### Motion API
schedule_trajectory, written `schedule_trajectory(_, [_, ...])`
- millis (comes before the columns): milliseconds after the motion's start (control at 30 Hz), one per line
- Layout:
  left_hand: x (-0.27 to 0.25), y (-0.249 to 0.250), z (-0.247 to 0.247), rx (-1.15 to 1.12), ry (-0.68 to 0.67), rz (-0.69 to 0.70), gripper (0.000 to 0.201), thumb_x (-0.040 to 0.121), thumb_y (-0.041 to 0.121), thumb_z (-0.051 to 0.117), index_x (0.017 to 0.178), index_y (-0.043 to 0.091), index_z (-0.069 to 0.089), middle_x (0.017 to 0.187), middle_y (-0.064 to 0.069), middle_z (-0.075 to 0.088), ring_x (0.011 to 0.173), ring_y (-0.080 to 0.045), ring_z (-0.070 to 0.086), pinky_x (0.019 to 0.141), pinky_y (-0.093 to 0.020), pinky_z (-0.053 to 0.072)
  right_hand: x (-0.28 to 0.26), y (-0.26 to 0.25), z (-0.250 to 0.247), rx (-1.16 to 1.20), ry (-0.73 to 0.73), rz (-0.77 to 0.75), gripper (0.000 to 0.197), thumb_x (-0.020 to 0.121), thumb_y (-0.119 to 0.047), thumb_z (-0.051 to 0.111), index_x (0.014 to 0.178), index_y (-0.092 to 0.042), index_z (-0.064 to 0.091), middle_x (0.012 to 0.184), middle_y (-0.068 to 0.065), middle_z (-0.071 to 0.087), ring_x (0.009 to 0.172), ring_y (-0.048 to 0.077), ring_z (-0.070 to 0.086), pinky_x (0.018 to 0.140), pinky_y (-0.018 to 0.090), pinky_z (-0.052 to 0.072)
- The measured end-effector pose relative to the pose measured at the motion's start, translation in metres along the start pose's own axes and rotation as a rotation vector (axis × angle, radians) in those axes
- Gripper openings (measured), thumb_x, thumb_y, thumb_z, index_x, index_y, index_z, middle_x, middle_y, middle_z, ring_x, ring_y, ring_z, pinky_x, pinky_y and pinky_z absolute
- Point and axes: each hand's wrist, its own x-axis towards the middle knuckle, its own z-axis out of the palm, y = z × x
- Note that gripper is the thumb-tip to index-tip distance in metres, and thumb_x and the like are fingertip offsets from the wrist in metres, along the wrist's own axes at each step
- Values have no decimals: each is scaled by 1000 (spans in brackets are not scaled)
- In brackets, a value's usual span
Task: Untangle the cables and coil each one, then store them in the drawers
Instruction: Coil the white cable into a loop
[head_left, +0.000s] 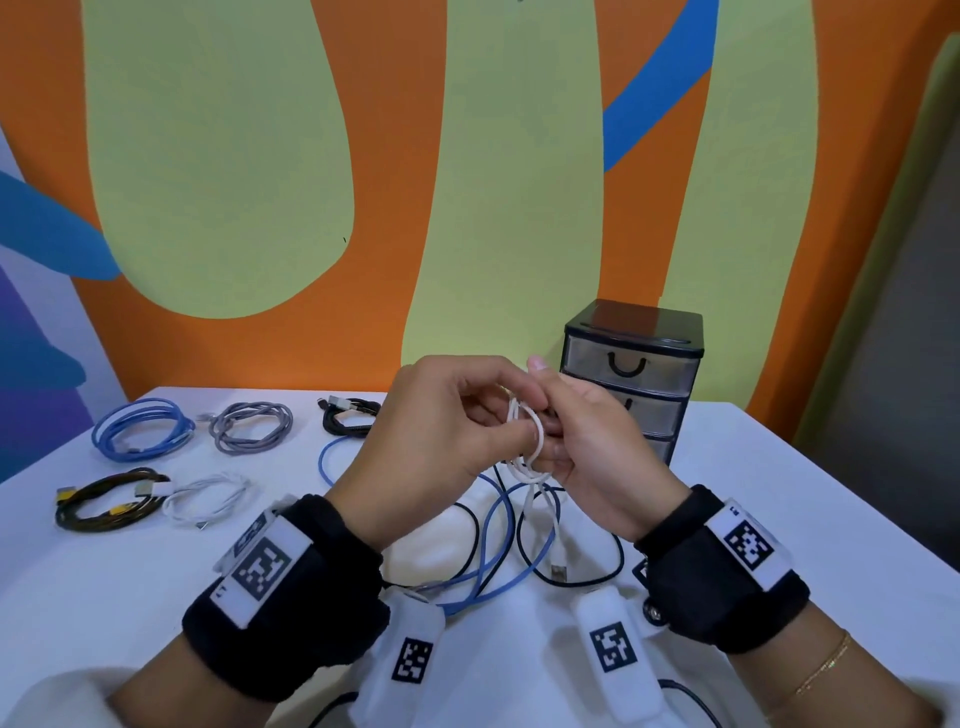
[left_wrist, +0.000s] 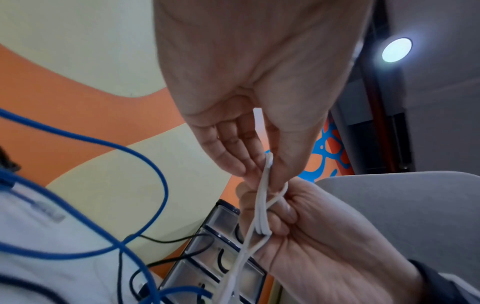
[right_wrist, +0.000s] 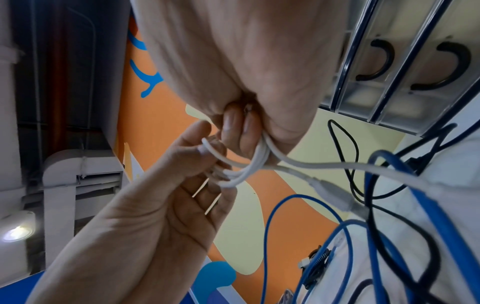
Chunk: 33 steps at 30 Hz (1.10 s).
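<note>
Both hands are raised over the middle of the white table (head_left: 779, 493), and between them is a small coil of white cable (head_left: 531, 447). My left hand (head_left: 493, 415) pinches one loop of the coil with thumb and fingers. My right hand (head_left: 563, 441) grips the bundled loops (right_wrist: 246, 170) in curled fingers. The cable's loose tail hangs down to a USB plug (head_left: 558, 571). Under the hands a blue cable (head_left: 498, 545) and a thin black cable (head_left: 597, 577) lie tangled together. The black drawer unit (head_left: 634, 374) stands behind the right hand with its drawers shut.
Several coiled cables lie on the left of the table: blue (head_left: 143, 428), grey (head_left: 252, 426), black (head_left: 348, 415), black-and-yellow (head_left: 104, 501) and white (head_left: 208, 499). A painted wall rises right behind the table.
</note>
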Motion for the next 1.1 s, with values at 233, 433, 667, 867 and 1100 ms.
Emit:
schedule_trajectory(233, [3,2,-4,27,103,14,10,92,25,84,100,30,86,81,5,61,72,-10,51,69,-19,41,4,-3,-9,-201,97,-188,48,109,-42,51,93,-1,70,69,15,27,59,19,20,55,32,19])
schedule_trajectory(433, [5,13,-11,-692,23,-363,21,102,-1,55,105,-2,76,108,-24,79,88,-25,77,82,-28,64,5,-7,-16,-325,224,-334,43,108,-41,53,88,-7,71,61,4,28,54,17,25,54,29,26])
schedule_trajectory(667, [7,12,-17,-640,28,-356,16,99,-6,63,110,-2,74,100,-19,79,73,-13,67,66,-17,54,6,-9,-19,-230,238,-288,39,108,-39,54,86,-15,76,61,-2,23,53,15,19,48,23,21])
schedule_trajectory(867, [9,1,-21,86,122,-94,10,99,9,74,103,18,77,85,4,81,73,-5,72,63,-23,54,6,-18,-18,228,80,-89,36,108,-36,51,95,-8,69,66,-5,20,48,8,16,43,21,18])
schedule_trajectory(1100, [4,0,-3,15,211,-81,12,95,9,77,94,19,84,80,4,80,80,-16,78,83,-36,64,5,-12,-3,565,-55,14,35,112,-36,43,88,-14,55,64,-6,22,43,5,21,41,20,19])
